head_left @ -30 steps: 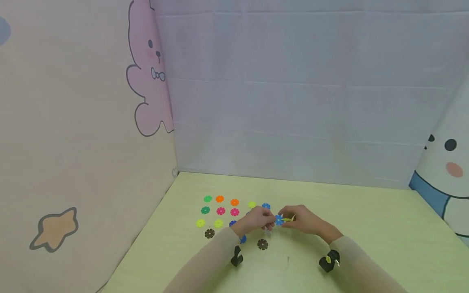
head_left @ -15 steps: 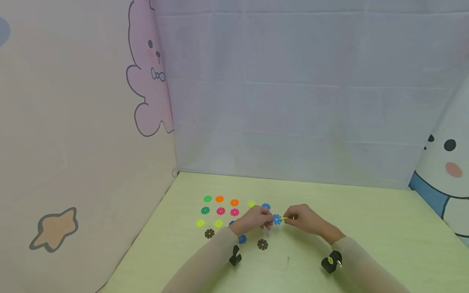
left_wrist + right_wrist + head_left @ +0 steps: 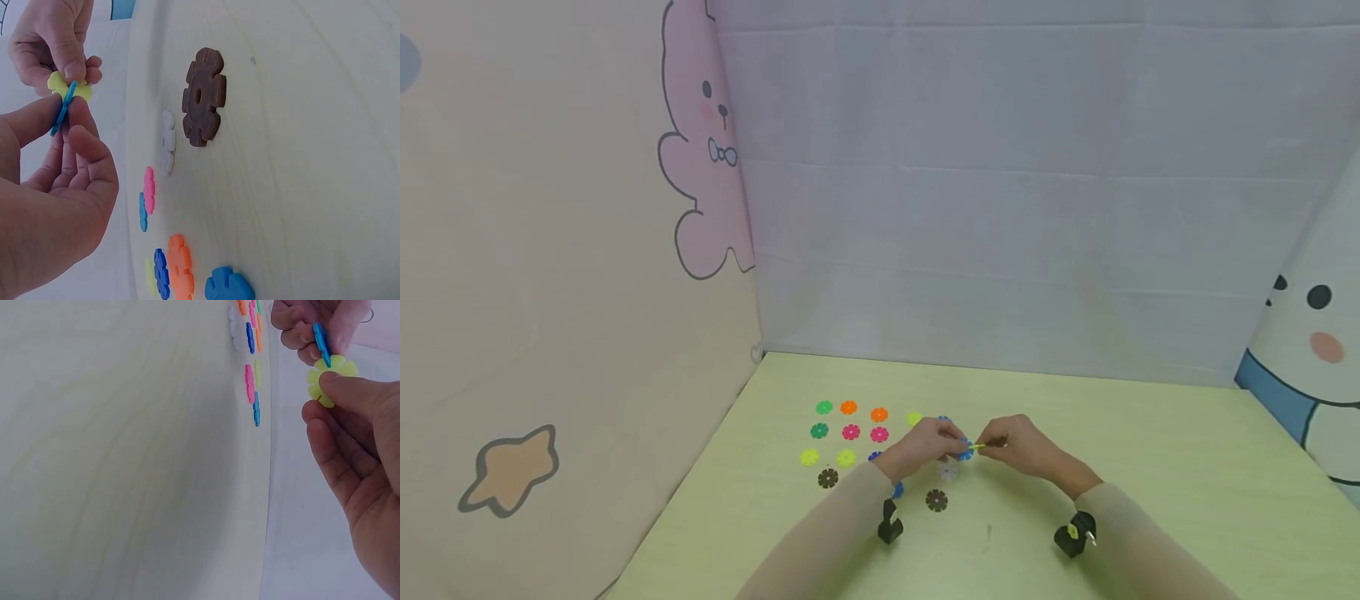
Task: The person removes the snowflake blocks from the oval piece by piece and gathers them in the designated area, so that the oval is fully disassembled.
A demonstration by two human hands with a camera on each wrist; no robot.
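Note:
Close over the table (image 3: 1150, 475), my two hands meet fingertip to fingertip. My left hand (image 3: 921, 442) pinches a blue notched flower disc (image 3: 64, 111) between thumb and index finger, its other fingers curled below. A yellow flower disc (image 3: 345, 365) is pinched by my right hand (image 3: 1022, 447), the thumb lying across its face. The discs cross edge to edge at an angle, the blue one's edge right at the yellow rim. Under the left hand lie a white disc (image 3: 948, 472) and a brown disc (image 3: 936, 500).
Left of the hands, flower discs lie flat in rough rows, among them a green disc (image 3: 824, 407), an orange disc (image 3: 848, 407), a pink disc (image 3: 851, 432) and a second brown disc (image 3: 828, 478). My left forearm covers part of another blue disc (image 3: 898, 490). A pale curtain (image 3: 1000, 208) hangs behind.
The yellow disc has turned from a tilted view to nearly edge-on. My left fingers have shifted slightly right and cover more of the blue disc; the white disc shows more fully.

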